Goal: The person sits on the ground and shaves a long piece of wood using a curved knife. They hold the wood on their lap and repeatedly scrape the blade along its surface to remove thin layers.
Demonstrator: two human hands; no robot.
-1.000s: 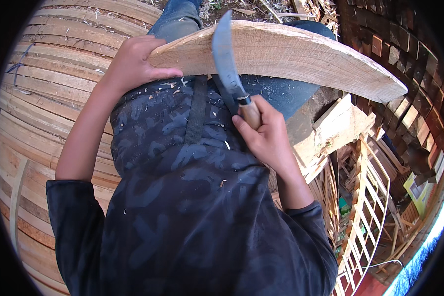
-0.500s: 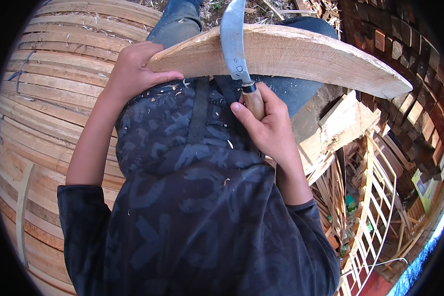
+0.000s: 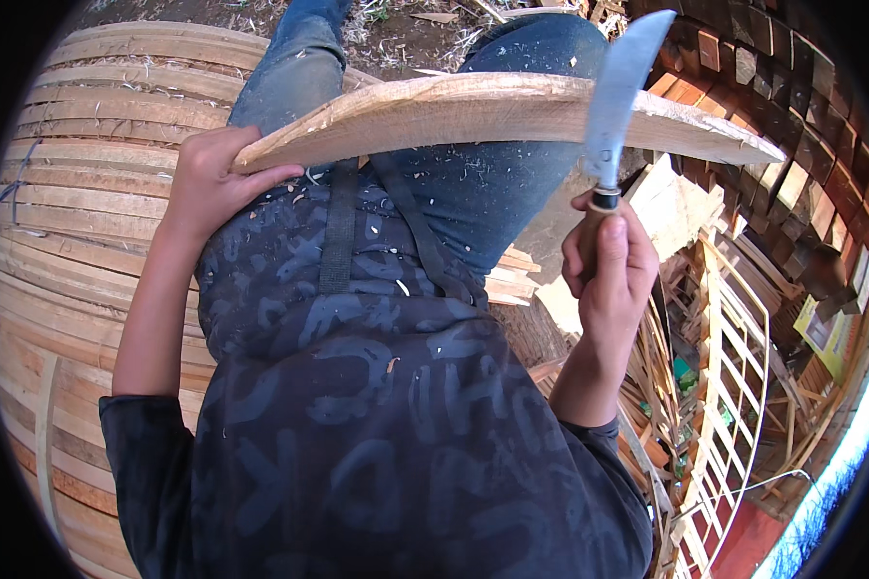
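Observation:
Across my lap lies a long, curved wooden board (image 3: pixel 454 121), pale and rough along its arched far edge. My left hand (image 3: pixel 224 179) is closed round its left end, thumb along the near side and fingers hidden beyond. In my right hand (image 3: pixel 613 256) is a big knife (image 3: pixel 620 106) with a wide, slightly curved steel blade and a wooden handle. Its blade points up and away from me, in front of the board's right part in this view; whether it touches the wood cannot be made out. Small shavings lie on my dark clothes.
Stacked wooden slats (image 3: pixel 97 203) fill the left side. At the right stand a slatted wooden frame (image 3: pixel 719 415), a heap of thin offcuts (image 3: pixel 647 386) and a tall stack of cut wood pieces (image 3: pixel 801 106). Shavings litter the ground (image 3: pixel 386 48) beyond my legs.
My right hand has swung the knife to the right, from the board's middle toward its right part. The board and my left hand appear slightly farther left and lower.

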